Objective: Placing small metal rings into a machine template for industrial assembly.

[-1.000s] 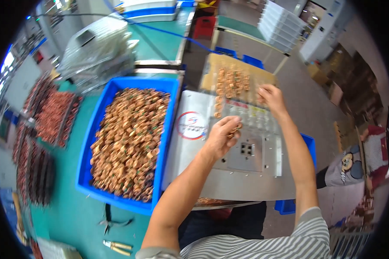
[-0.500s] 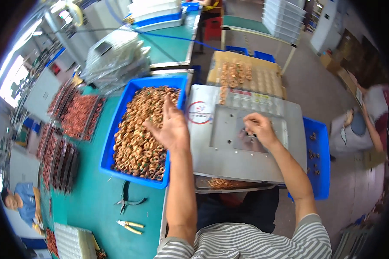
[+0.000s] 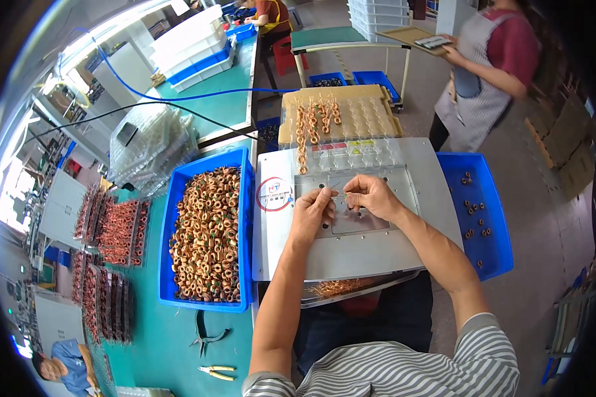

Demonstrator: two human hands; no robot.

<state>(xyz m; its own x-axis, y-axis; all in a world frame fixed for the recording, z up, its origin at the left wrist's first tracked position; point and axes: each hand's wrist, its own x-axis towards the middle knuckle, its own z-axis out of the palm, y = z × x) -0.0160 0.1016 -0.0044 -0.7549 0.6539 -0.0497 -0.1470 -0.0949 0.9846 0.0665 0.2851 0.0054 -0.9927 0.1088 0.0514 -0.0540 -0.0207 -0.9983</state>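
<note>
My left hand (image 3: 313,212) and my right hand (image 3: 373,198) meet over the grey metal machine top (image 3: 281,251). Both are closed, with thumbs and fingertips pinched close together. Something thin and pale shows between the fingertips, too small to name. Beneath them lies a shiny recessed plate (image 3: 371,223) with small dark holes. Left of my left hand stands a blue bin (image 3: 245,218) heaped with small copper-coloured rings (image 3: 205,238). Beyond the hands, a clear moulded tray (image 3: 367,122) carries rows of wired rings (image 3: 313,122) on its left side.
A blue tray (image 3: 493,228) with several loose rings sits at the right. Black-handled pliers (image 3: 207,334) and yellow-handled cutters (image 3: 217,372) lie on the green table (image 3: 152,351). Trays of reddish parts (image 3: 122,228) are stacked at left. An aproned person (image 3: 477,86) holds a board at far right.
My left hand, open beside the ring bin before, has come right to the machine top and closed next to my right hand. The view has shifted; the aproned person now stands farther back.
</note>
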